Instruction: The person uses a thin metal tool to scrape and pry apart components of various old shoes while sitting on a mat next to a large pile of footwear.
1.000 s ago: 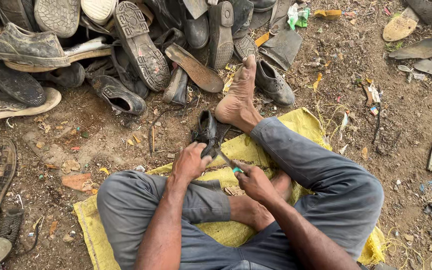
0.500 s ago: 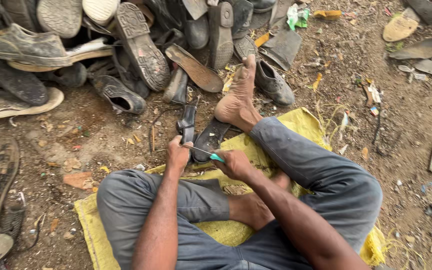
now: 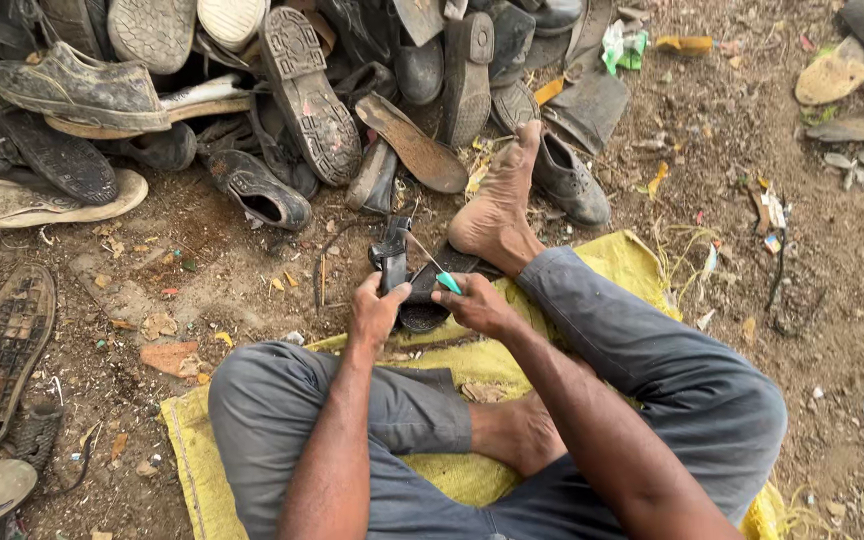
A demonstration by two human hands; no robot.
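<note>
I sit on a yellow sack (image 3: 642, 262) on the dirt, one bare foot (image 3: 497, 205) stretched forward. My left hand (image 3: 374, 312) grips a black piece of a shoe upper (image 3: 392, 255), pulled up and away from a dark sole (image 3: 430, 290) that lies under both hands. My right hand (image 3: 477, 305) holds a thin blade with a green handle (image 3: 444, 280), its tip pointing up-left at the seam between upper and sole.
A heap of worn shoes and soles (image 3: 302, 95) fills the top left. A grey shoe (image 3: 572, 180) lies beside my foot. Loose soles (image 3: 14, 350) lie at the left edge, and scraps and flat soles (image 3: 857, 100) are scattered at the right.
Both hands have moved forward from my lap toward my foot. My left hand has lifted the black upper piece up from the sole, and the blade now points at the seam.
</note>
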